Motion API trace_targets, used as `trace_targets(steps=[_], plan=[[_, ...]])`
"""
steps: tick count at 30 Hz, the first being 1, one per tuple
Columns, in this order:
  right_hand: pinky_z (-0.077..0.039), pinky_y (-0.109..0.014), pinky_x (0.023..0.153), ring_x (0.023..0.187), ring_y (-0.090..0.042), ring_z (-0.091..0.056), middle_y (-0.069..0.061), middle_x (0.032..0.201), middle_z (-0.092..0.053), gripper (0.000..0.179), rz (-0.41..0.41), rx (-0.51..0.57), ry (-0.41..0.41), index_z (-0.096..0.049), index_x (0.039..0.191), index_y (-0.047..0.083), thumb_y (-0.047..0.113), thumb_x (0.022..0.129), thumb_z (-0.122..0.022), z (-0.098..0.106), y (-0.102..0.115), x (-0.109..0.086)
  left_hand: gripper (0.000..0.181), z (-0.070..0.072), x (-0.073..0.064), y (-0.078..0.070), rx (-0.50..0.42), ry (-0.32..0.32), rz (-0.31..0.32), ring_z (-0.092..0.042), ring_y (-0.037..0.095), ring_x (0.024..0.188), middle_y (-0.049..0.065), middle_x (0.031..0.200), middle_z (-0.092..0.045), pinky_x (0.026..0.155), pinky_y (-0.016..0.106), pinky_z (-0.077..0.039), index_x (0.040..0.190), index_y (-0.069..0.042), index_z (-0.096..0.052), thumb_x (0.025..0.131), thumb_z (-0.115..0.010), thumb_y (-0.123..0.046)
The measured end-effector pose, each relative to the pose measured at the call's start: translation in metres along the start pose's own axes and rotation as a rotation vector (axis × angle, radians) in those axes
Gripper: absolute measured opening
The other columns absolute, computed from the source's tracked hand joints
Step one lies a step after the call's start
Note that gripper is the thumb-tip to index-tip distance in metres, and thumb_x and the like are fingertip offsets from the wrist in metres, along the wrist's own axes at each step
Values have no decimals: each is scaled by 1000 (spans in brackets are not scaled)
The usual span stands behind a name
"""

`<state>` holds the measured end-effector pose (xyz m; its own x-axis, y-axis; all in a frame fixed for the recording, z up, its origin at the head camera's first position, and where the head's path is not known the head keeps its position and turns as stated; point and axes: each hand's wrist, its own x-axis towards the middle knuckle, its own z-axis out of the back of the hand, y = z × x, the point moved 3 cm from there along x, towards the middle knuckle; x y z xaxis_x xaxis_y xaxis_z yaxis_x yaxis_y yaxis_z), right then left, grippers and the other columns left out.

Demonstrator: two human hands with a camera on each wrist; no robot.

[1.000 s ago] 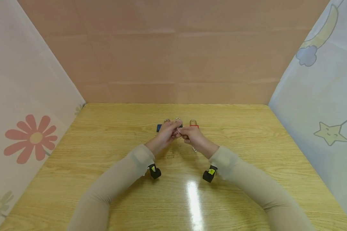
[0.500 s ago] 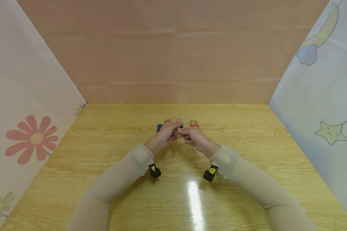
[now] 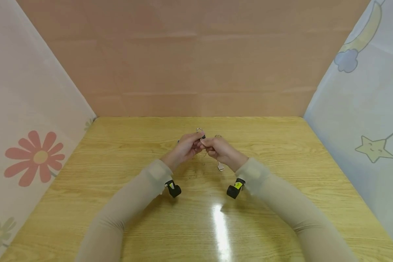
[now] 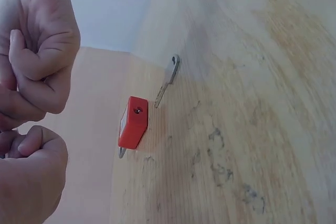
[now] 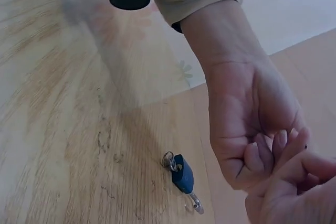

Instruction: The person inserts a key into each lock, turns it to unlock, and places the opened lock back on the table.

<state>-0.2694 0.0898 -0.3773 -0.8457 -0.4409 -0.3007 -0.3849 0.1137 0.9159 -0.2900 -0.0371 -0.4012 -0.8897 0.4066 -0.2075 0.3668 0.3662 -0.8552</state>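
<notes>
My left hand (image 3: 186, 147) grips a small black padlock (image 3: 203, 137) above the table, its silver shackle (image 3: 199, 129) pointing away. Thumb and fingers of my right hand (image 3: 225, 151) pinch a small silvery key at the padlock's near end; fingers cover most of it, so how far it sits in the lock is hidden. Both hands touch in the left wrist view. A red padlock (image 4: 134, 123) lies on the table, its keyhole facing this way, with a loose key (image 4: 169, 81) close by. In the right wrist view, a blue padlock (image 5: 182, 174) has a ringed key (image 5: 169, 161) at its keyhole.
The wooden table (image 3: 144, 218) carries dark scuff marks below the hands. A plain backdrop (image 3: 196, 58) rises behind it, with printed side panels (image 3: 357, 109) left and right. Black wrist cameras (image 3: 174, 190) hang under both sleeves.
Both hands have risen slightly and moved away from me, carrying the black padlock. They now hide more of the blue and red padlocks, while the loose key shows more fully.
</notes>
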Motion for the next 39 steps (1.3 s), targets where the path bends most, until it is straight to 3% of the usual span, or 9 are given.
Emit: trace_targets(steps=[5,9,14,18,22,28,31,34,39], plan=[[-25,-11,42,46,-1,-32,3,66,-60,42,-55,196,117,-66,75,7,4,104,-36,0,0,0,33,0,-1,-4,-31,16,26,-48,6,54,-3,59,-51,56,19,-40,72,-10,-59,103,-48,-15],[-25,-10,43,50,-1,-34,2,68,-60,39,-108,328,155,-64,79,6,7,105,-34,-1,-3,-1,32,1,-1,-5,-54,32,43,-50,6,54,-3,58,-51,57,18,-42,73,-10,-59,102,-49,-15],[-25,-11,44,53,-2,-34,1,71,-60,38,-130,392,178,-64,83,6,10,105,-34,1,-6,-4,36,-1,-1,-3,-30,43,44,-53,6,55,-4,58,-52,59,19,-45,68,-11,-58,102,-49,-16],[-25,-11,44,52,-2,-35,1,72,-60,38,-135,373,198,-65,83,6,11,105,-34,3,-9,-7,43,-2,-1,1,-20,60,60,-53,6,53,-3,56,-53,60,19,-47,60,-11,-54,103,-48,-16],[-25,-12,44,50,-1,-34,3,72,-60,39,-85,218,176,-66,81,8,10,105,-36,7,-11,-8,47,-2,1,4,14,88,46,-52,6,51,-3,54,-54,57,18,-46,57,-11,-52,104,-46,-16],[-28,-17,46,50,-4,-33,3,70,-63,25,31,-313,-26,-70,88,2,14,101,-51,10,-6,-9,43,-1,2,7,110,95,9,-45,6,49,-2,57,-54,52,17,-41,63,-11,-56,104,-46,-17],[-30,-20,47,50,-6,-34,-1,71,-65,28,65,-466,-82,-69,100,-7,16,100,-53,8,-4,-11,41,0,3,8,120,76,-4,-43,6,49,-3,58,-53,53,18,-42,66,-10,-60,104,-47,-17],[-32,-20,47,51,-7,-35,-1,73,-65,33,85,-510,-61,-66,107,-11,17,101,-51,8,-3,-11,40,0,3,8,119,62,-8,-44,6,49,-2,59,-55,53,18,-42,66,-10,-62,103,-49,-18],[-40,-21,54,65,-9,-47,-1,88,-70,38,6,-645,46,-65,118,-2,30,101,-52,17,5,-13,30,1,2,8,112,22,7,-35,6,48,-4,55,-46,52,19,-37,74,-9,-57,102,-51,-19]])
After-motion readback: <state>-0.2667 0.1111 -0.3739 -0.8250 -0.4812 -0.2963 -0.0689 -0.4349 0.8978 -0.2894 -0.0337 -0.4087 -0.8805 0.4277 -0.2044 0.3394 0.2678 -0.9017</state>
